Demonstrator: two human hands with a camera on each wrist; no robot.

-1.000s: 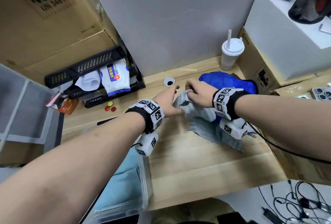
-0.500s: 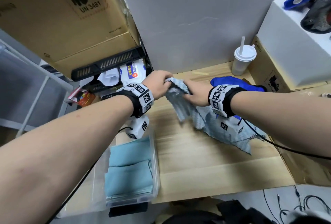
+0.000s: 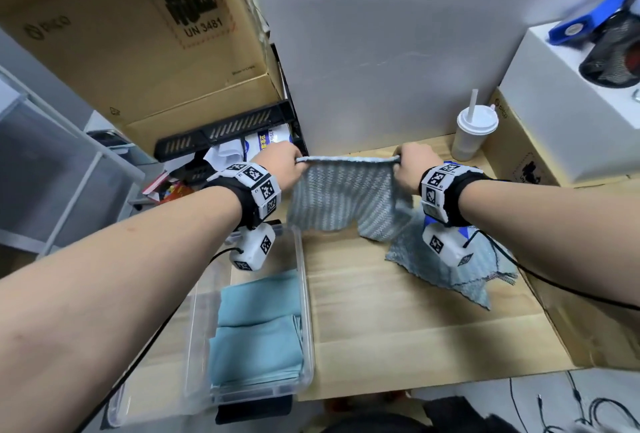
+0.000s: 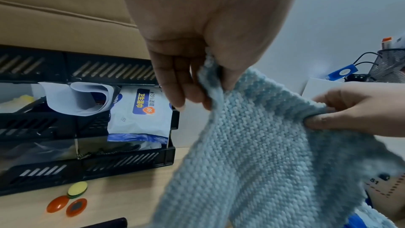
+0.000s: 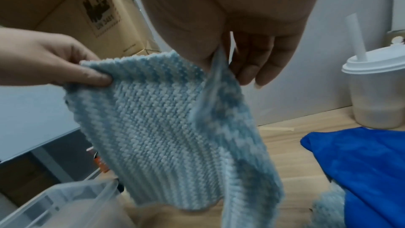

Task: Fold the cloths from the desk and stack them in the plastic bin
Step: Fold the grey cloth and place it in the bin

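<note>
The knit cloth point(image 3: 346, 197) now hangs stretched between left hand point(image 3: 282, 164) and right hand point(image 3: 414, 167), each pinching a top corner; keep that edge taut and level before lowering it onto the worktop point(image 3: 415, 328).

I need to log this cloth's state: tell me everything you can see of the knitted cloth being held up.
The knitted cloth is pale blue and white in ribbed stripes, soft and thick-looking. The left hand and right hand each pinch a top corner, stretching the edge taut above the desk. Its body hangs down, lower part trailing right onto the wood.
</note>
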